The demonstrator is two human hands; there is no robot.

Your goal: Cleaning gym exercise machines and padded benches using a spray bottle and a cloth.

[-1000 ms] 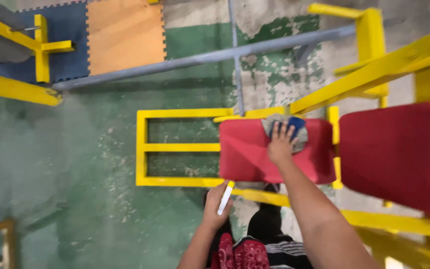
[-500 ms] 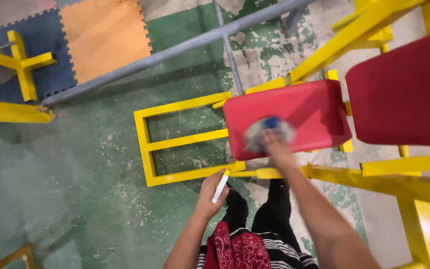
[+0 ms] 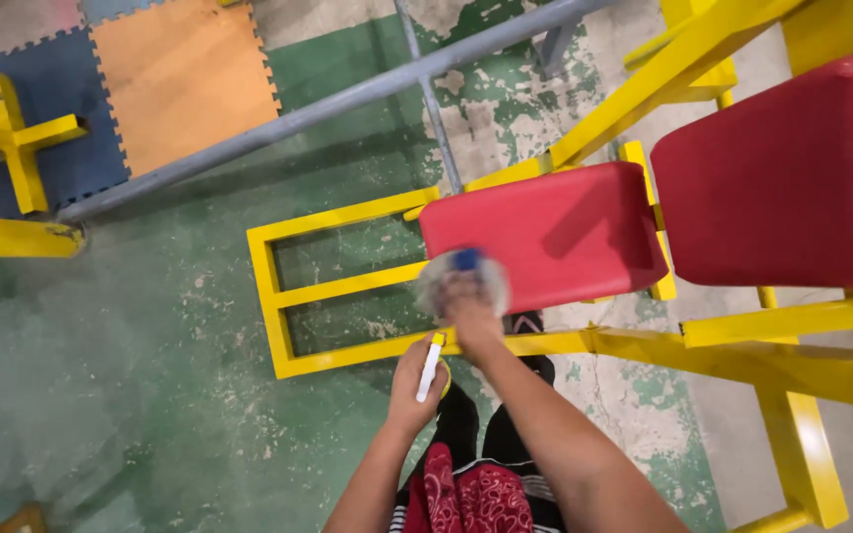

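Right hand (image 3: 468, 308) fingers press a blurred grey-blue cloth (image 3: 462, 273) on the red seat pad (image 3: 540, 235) front-left corner. Left hand (image 3: 417, 380) fingers curl shut around a white bottle with yellow cap (image 3: 430, 367), just below.

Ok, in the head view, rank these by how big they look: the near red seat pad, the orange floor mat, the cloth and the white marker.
1. Near red seat pad
2. Orange floor mat, a little smaller; it lies farther from the camera and is cut off at the top, so this is unsure
3. Cloth, blurred, under the right hand
4. White marker in the left hand
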